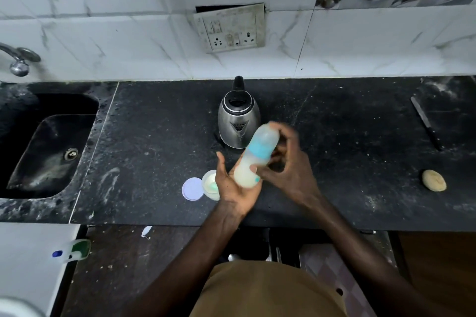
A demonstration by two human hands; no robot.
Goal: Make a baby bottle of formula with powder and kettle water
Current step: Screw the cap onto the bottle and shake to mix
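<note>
The right hand [286, 170] has its grip clamped on the bottle [257, 154]. The thumb lies across the lower body and the fingers curl round behind, up toward the cap. The left hand [233, 188] lies flat and palm-up under the base. Its fingers are straight, its thumb stands clear on the left, and its grip is apart, only cupping.

The bottle is held above the worktop [154, 162], near the middle of its front edge. It tilts with its cap up and to the right. It is blurred, but pale milky liquid shows in the lower part, with a blue collar above that and a clear cap on top.

Just behind the cap stands a steel kettle [238, 121], its lid open and its spout facing me. Just left of the left hand sits a small open tub [210, 184] with something teal inside. A round white lid [192, 188] lies flat beside the tub, touching it or nearly so.

Further out, a dark sink [46, 147] is sunk into the left end of the worktop, with a tap [19, 59] above it. At the right end lie a knife [426, 123] and, nearer the front, a pale round lump [434, 180], well apart from each other. A socket plate [229, 27] hangs crooked on the tiled wall behind the kettle.
</note>
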